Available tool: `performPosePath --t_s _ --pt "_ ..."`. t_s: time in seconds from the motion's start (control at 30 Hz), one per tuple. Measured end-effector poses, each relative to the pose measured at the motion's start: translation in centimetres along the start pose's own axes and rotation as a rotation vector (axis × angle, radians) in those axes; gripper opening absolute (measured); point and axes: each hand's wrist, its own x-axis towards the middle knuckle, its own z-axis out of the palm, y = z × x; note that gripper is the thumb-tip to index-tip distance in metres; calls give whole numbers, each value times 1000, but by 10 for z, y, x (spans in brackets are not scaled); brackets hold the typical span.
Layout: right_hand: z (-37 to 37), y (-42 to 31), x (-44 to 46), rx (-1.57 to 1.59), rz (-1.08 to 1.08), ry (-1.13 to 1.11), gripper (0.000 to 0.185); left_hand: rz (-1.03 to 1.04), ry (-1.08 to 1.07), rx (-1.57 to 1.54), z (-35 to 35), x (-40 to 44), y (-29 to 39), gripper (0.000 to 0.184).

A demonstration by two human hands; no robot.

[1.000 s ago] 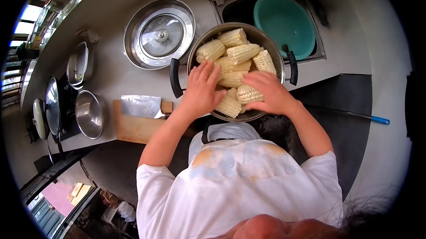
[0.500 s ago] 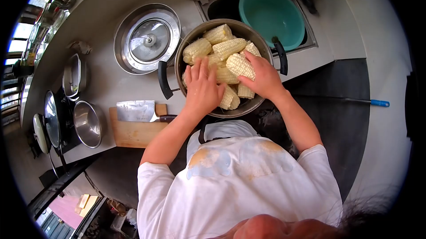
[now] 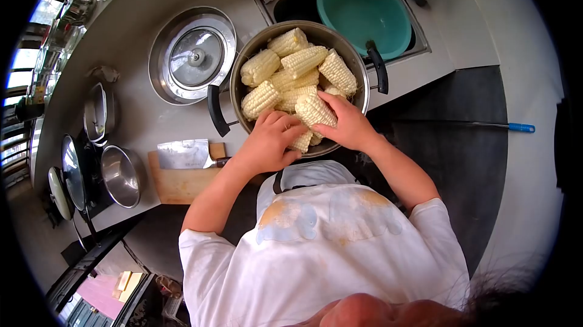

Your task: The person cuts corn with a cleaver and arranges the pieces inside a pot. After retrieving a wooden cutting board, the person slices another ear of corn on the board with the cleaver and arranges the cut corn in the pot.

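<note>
A big steel pot with black side handles holds several pale, husked corn cobs. Inside its near right part, my right hand is closed around one corn cob, thumb and fingers on either side. My left hand is at the near rim, its fingers curled over the end of another cob low in the pot; the thumb lies on the near side of that cob. Part of this lower cob is hidden by my fingers and the cob above it.
Left of the pot lies a steel lid with a glass centre. A cleaver rests on a wooden cutting board. A green basin stands in the sink behind. A steel bowl is far left.
My left hand has drawn back toward the near rim and its spread fingers have curled over a cob. My right hand, still holding a cob, has moved lower and nearer.
</note>
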Motion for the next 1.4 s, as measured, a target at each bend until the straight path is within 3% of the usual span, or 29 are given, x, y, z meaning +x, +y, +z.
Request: performPosePath --t_s 0.07,0.13,0.23,0.4,0.5,0.63,0.7,0.73,0.8,0.93,1.0,1.17,1.23,1.33,1.4 --pt "-6 1 -1 38 5 -17 67 -6 16 -47 -1 -1 0 40" --pt "-10 5 -2 308 155 -24 70 -12 30 -92 -1 -3 -4 37" --pt "-12 8 1 197 123 92 70 -84 159 -141 1 2 -12 34" --pt "-12 6 3 17 67 167 71 -159 316 207 -8 69 -32 39" --pt "-15 13 3 276 140 159 68 -276 189 477 1 97 -49 44" --pt "-25 3 6 243 102 198 65 -339 39 573 4 99 -62 43" --pt "-24 -8 15 -29 -154 231 58 -166 195 563 -4 94 -76 40" --pt "-19 -8 22 -29 -150 233 58 -162 193 562 -5 94 -79 40" --pt "-7 -5 39 -199 -432 208 51 -134 137 480 -8 93 -82 43" --pt "-5 1 46 -159 -399 178 51 -177 110 298 -17 90 -94 46" --pt "-2 -4 48 -210 -409 185 51 -140 76 43 -23 86 -103 45" --pt "-14 -16 49 -148 -334 123 53 -225 38 1 -24 85 -98 43" --pt "-22 -15 35 31 -101 147 55 -213 176 62 -19 81 -92 41" --pt "-3 -7 11 25 -136 87 54 -149 343 200 -14 64 -60 40" --pt "-1 -11 -1 59 -125 34 57 -119 320 165 -5 49 -34 43"
